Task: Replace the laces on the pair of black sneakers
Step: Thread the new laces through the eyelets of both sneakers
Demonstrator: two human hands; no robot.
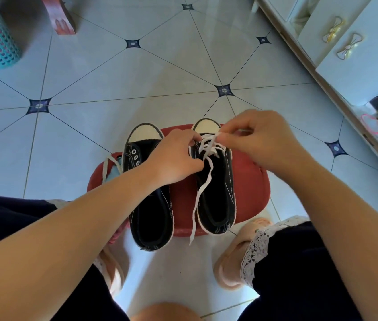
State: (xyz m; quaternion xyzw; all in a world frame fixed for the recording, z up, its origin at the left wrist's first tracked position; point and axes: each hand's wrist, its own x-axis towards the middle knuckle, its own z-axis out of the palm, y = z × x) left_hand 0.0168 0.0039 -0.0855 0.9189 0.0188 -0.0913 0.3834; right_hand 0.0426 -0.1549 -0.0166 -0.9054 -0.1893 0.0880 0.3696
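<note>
**One shoe part-laced, the other bare**

Both sneakers stand on the red stool (248, 181). My right hand (259, 140) pinches a loop of the white lace (203, 181) over the right sneaker (220, 193). My left hand (174, 156), fingers curled, pinches the same lace at its left eyelet row. Only the far eyelets are crossed, and one end trails toward me. The left sneaker (148, 205) is unlaced, and a spare lace (108, 165) lies on the stool's left edge. I'd judge less than half done.

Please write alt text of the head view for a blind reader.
The right hand pinches a white lace at the front eyelets of the right black sneaker, which the left hand grips. The left sneaker, unlaced, stands beside it on a red stool.
</note>
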